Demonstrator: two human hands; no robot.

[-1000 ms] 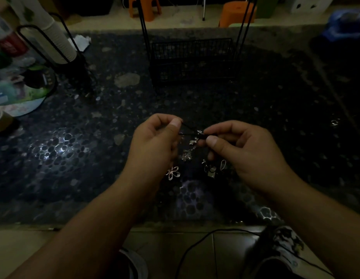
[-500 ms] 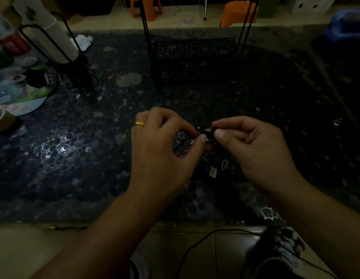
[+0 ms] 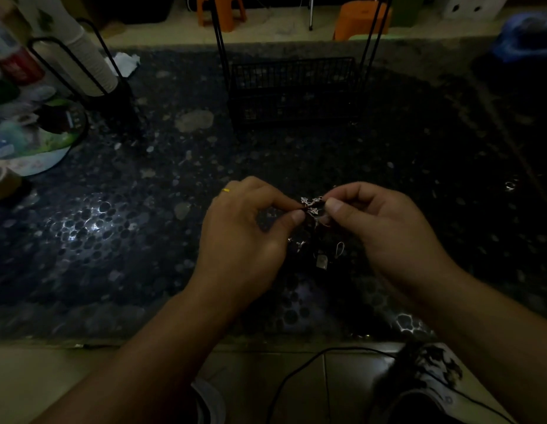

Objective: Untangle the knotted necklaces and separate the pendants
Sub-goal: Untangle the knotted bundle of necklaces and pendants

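- Head view: our left hand [image 3: 250,228] and right hand [image 3: 376,221] both pinch the knotted cluster of small silver pendants on dark cords [image 3: 310,206] — raised above the dark pebbled countertop [image 3: 113,240].
- We judge the untangling unfinished: more silver pendants [image 3: 322,258] dangle below, still bunched — none laid apart.

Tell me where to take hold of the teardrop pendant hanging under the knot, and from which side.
Pinch the teardrop pendant across its narrow upper end, where it meets the cord, coming from the right hand side. It hangs upright below the knot, and the rectangular pendant crowds its lower left. The light is dim, so this is a judgement.
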